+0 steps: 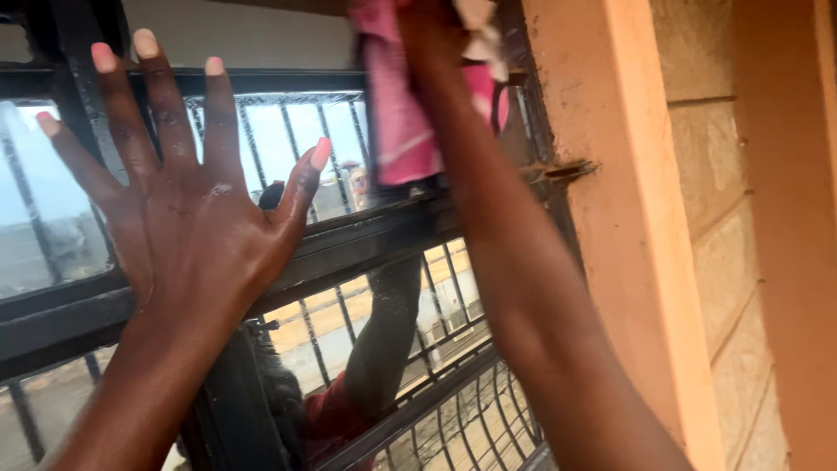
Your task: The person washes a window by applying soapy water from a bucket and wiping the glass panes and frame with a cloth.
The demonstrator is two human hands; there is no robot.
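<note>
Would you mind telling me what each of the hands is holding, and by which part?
The right hand grips a pink cloth by its bunched top, pressed to the window glass. The left hand holds nothing; it rests open against the window.

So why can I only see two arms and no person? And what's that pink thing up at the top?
The picture comes from a small camera worn on a person's head, so you see what they see: their own two arms reaching out in front, and not their face.

They stand at a window with dark metal bars and shiny glass. The left hand is spread wide open, its fingers apart, and looks pressed flat on the glass and the frame. It holds nothing.

The right hand is up at the top edge of the picture, only partly in view. It grips the pink cloth, which hangs down against the window.

On the right is an orange wall made of blocks. Low in the glass you can see a reflection of an arm, like in a mirror.
</note>
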